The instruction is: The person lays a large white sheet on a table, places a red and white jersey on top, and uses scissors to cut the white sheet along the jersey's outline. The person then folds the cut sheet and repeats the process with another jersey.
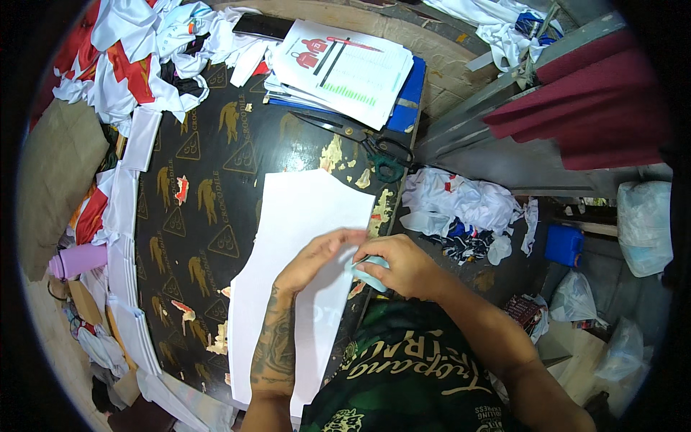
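A white cut fabric panel [295,205] lies flat on the dark patterned table, running toward me under my left forearm. My left hand [320,255] is over the panel's right edge, its fingers stretched out toward my right hand, fingertips close to it. My right hand [403,268] is closed at the table's near right edge. Its fingers grip a pale-blue object [373,273], mostly hidden by the hand, with a thin pointed bit at the fingertips; its kind is unclear. Beyond the panel lie large black scissors [345,129] with dark green handles.
Printed sheets [353,72] with a red pen [354,45] lie on a blue folder at the back, beside a dark phone [263,27]. Folded white stacks [126,266] line the left edge. White and red cloth [122,50] is heaped back left; more white cloth [461,201] lies right.
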The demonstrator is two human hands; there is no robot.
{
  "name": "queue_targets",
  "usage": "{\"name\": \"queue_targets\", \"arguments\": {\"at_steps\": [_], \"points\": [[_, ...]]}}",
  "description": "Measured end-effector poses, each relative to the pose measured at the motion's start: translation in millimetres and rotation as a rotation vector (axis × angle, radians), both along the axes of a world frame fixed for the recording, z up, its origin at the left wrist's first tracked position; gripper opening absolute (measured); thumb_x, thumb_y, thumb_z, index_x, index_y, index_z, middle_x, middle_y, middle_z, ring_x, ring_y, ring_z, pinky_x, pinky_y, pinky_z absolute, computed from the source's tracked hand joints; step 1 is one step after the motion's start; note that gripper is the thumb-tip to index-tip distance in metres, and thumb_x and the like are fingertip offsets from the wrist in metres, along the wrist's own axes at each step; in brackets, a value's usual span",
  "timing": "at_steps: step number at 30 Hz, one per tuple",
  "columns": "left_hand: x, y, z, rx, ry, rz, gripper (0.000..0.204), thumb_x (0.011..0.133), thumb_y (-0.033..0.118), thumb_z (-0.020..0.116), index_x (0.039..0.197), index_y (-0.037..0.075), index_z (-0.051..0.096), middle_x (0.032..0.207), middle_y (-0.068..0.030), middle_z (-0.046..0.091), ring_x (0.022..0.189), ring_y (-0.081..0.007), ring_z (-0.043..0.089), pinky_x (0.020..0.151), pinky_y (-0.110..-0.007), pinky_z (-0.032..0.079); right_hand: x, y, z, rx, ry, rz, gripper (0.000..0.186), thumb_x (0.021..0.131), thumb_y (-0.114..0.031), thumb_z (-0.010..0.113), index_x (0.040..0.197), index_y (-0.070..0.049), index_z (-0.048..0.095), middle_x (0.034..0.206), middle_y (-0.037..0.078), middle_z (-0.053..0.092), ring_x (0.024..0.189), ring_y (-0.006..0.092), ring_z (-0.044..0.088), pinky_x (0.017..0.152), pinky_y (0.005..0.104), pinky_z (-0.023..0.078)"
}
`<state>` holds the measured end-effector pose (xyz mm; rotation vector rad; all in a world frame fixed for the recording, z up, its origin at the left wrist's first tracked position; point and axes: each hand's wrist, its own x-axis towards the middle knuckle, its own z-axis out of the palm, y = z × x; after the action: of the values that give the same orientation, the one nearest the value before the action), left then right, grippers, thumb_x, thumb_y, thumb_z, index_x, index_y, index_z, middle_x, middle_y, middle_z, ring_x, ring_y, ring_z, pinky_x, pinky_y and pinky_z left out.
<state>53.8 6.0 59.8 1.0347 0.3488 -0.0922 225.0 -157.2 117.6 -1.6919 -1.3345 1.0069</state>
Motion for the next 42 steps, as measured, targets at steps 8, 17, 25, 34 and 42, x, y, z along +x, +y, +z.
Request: {"name": "queue_targets", "arguments": {"at_steps": [8,17,25,34,42], "points": [[-19,3,8,0.325,0.257,-0.126,0.017,0.097,0.018,0.081,0.097,0.003,0.073,0.082,0.0033,0.068,0.075,-0.0047,0.060,0.069,-0.023,0.049,3,-10,12,-0.338,0.364,-0.243,0.011,0.098,-0.005,0.071,0.104,0.004,0.069,0.083,0.013,0.075,0.076,0.0173,0.074,0.069,0.0328,0.056],[-12,28,-22,0.658,0.306,0.104,0.005,0.094,0.005,0.077,0.097,0.002,0.076,0.081,-0.0018,0.074,0.067,-0.0079,0.063,0.062,-0.028,0.052,-25,-22,-71,-0.325,0.353,-0.478,0.010,0.100,-0.004,0.072,0.102,0.002,0.064,0.086,0.004,0.072,0.071,0.0064,0.065,0.060,0.0252,0.050],[53,61,-41,1.319,0.268,0.225,0.015,0.091,0.015,0.081,0.099,0.004,0.077,0.088,-0.0121,0.073,0.076,-0.0259,0.066,0.072,-0.037,0.054,-8,21,-96,-0.284,-0.179,-0.617,0.031,0.095,-0.022,0.080,0.079,0.001,0.066,0.062,0.011,0.063,0.057,0.0196,0.065,0.055,0.0376,0.048],[81,73,-57,1.405,0.106,0.258,0.014,0.085,0.012,0.084,0.096,0.004,0.077,0.092,-0.0092,0.073,0.094,-0.0289,0.064,0.085,-0.042,0.053,-2,30,-106,-0.361,-0.256,-0.661,0.034,0.092,-0.029,0.082,0.079,-0.001,0.068,0.069,0.017,0.068,0.065,0.0360,0.068,0.063,0.0462,0.053],[55,37,-42,1.491,0.136,0.388,0.034,0.086,0.018,0.083,0.118,0.007,0.075,0.102,-0.0075,0.067,0.100,-0.0291,0.061,0.092,-0.043,0.045,34,30,-65,-0.290,-0.353,-0.554,0.021,0.092,-0.019,0.079,0.093,-0.002,0.069,0.084,0.013,0.070,0.081,0.0314,0.070,0.072,0.0407,0.054]]}}
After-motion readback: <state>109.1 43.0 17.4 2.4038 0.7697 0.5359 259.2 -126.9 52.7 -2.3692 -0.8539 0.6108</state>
